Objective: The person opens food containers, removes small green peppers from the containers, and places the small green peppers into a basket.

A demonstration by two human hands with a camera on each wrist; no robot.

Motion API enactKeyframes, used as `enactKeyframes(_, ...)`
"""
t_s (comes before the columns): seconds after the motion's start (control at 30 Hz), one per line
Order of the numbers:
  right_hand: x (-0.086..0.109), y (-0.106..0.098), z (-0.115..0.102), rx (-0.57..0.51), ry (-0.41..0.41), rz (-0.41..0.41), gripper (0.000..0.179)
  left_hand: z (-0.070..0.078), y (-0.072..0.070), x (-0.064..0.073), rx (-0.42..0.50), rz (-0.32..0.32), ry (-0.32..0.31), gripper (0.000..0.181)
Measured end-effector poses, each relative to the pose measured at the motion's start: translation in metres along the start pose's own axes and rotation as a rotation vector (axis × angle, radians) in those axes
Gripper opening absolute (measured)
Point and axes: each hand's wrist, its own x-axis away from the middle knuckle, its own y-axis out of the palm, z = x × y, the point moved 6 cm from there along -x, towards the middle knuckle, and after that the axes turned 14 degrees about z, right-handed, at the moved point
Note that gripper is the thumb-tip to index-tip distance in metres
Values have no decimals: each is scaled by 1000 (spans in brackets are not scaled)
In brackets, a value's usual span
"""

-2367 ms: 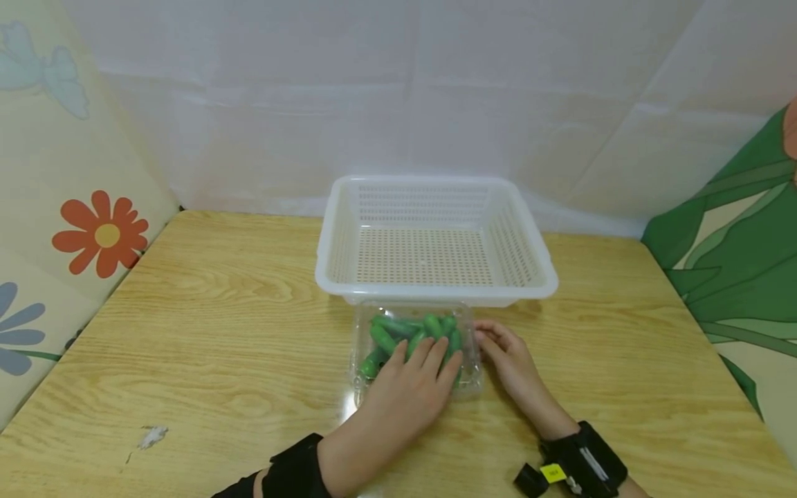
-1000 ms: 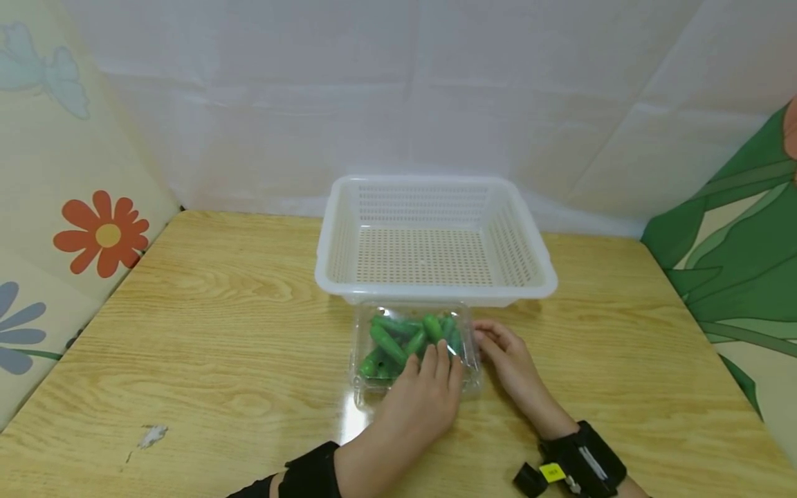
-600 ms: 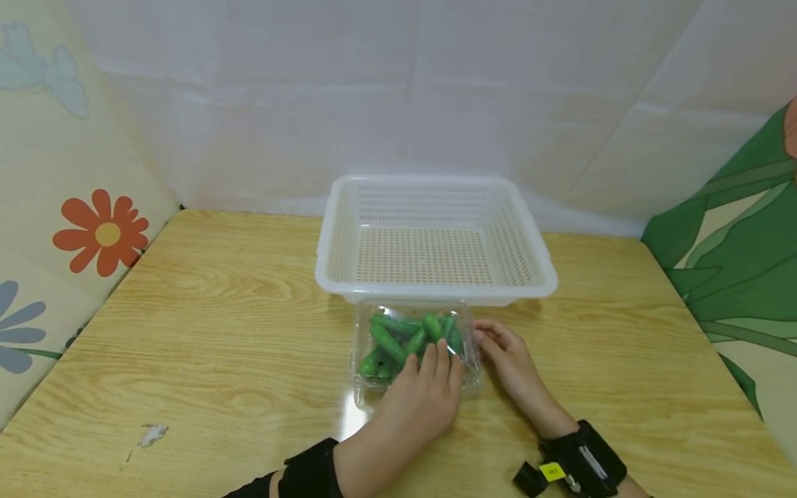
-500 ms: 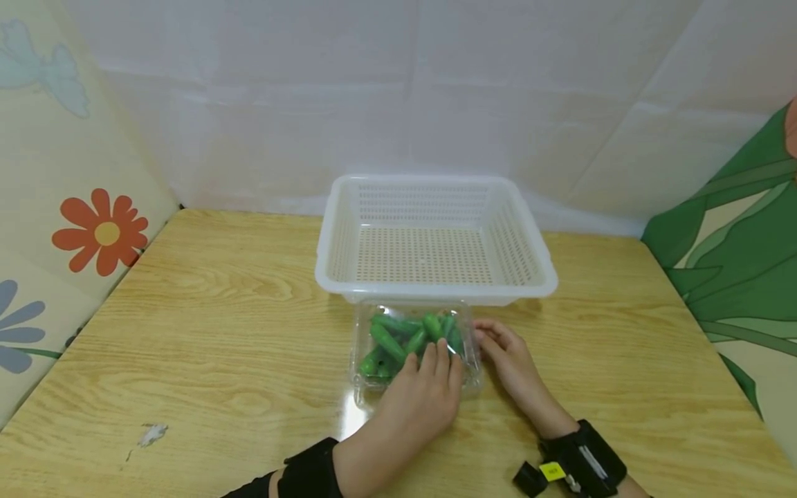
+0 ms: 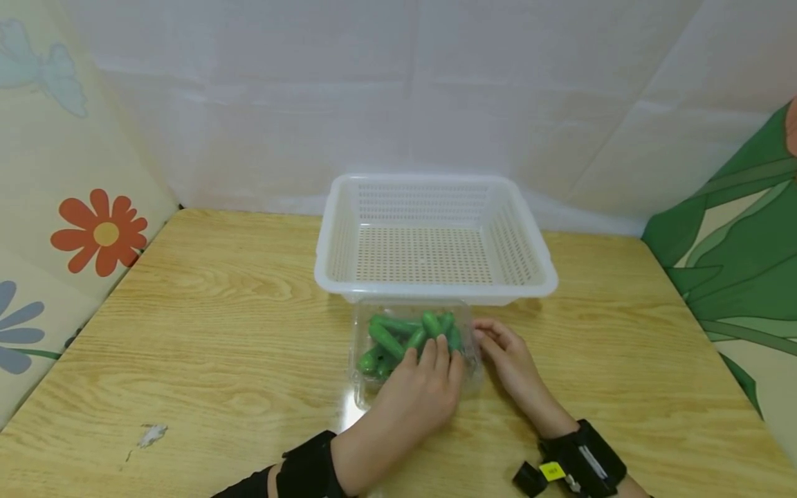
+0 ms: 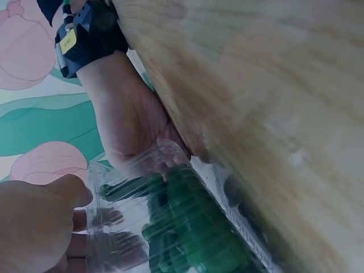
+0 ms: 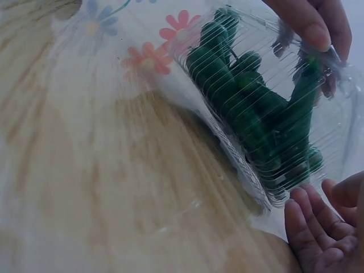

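A person's bare left hand (image 5: 411,398) is seen with a broad, plain black wristband (image 5: 306,467) at the wrist, a black forearm covering (image 5: 245,486) showing behind it past a gap of uncovered arm. The bare right hand (image 5: 513,366) has a broad black strap (image 5: 582,443) with a narrow pale strip (image 5: 593,462), a small black block (image 5: 530,479) and a rectangular yellow label (image 5: 552,472), its print too small to read.

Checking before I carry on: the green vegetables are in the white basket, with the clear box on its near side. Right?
Not quite: the head view shows the green vegetables in the clear box, not the white basket. The clear box does stand on the basket's near side.
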Motion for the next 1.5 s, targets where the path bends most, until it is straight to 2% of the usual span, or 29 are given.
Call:
enactKeyframes(0.4,0,1,1,6,-22,-3,26,1,-1,2,38,112,-22,27)
enactKeyframes(0.83,1,1,-1,-34,-36,5,25,2,-3,2,33,24,-23,30)
enactKeyframes(0.97,0,1,0,-22,-32,-2,25,1,-3,3,41,36,-32,30)
enactKeyframes(1.2,0,0,-1,11,-51,-5,24,-4,-7,5,100,108,-92,31)
enactKeyframes(1.37,1,0,-1,12,-47,0,24,-9,-11,5,85,87,-98,44)
enactKeyframes(1.5,1,0,-1,3,-47,-1,25,-14,-15,3,92,80,-112,43)
